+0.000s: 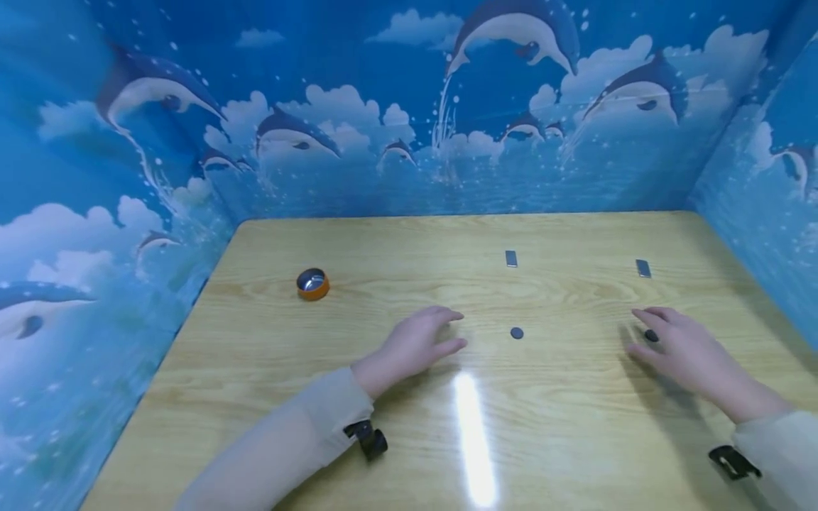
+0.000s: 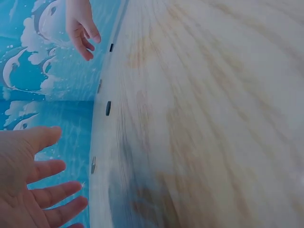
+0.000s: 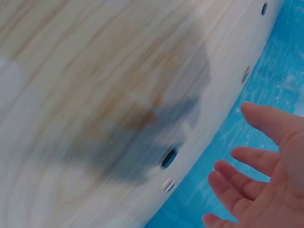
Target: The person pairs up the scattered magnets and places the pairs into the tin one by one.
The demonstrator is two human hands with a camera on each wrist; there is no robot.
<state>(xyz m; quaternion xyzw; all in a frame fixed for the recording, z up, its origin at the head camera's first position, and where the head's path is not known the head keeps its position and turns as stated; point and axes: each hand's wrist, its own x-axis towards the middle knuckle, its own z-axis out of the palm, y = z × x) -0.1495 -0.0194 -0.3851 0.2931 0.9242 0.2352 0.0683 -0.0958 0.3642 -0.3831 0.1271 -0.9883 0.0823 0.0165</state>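
My left hand (image 1: 412, 344) is held over the middle of the wooden table, its thumb and fingers apart with nothing between them. Just to its right lies a small dark round disc (image 1: 517, 333). Over on the right side, my right hand (image 1: 690, 358) hovers above a second dark disc (image 1: 651, 336), which shows between thumb and fingers and is partly covered. In the right wrist view this disc (image 3: 168, 158) lies on the tabletop, apart from the loosely spread fingers (image 3: 232, 194). The left wrist view also shows an empty left palm (image 2: 19, 185) with spread fingers.
Farther back lie two small grey rectangular plates, one near the middle (image 1: 511, 258) and one at the right (image 1: 642, 268). An orange bowl (image 1: 307, 294) with a shiny metal inside stands at the back left. Blue dolphin-print walls (image 1: 358, 184) border the table (image 1: 396, 248).
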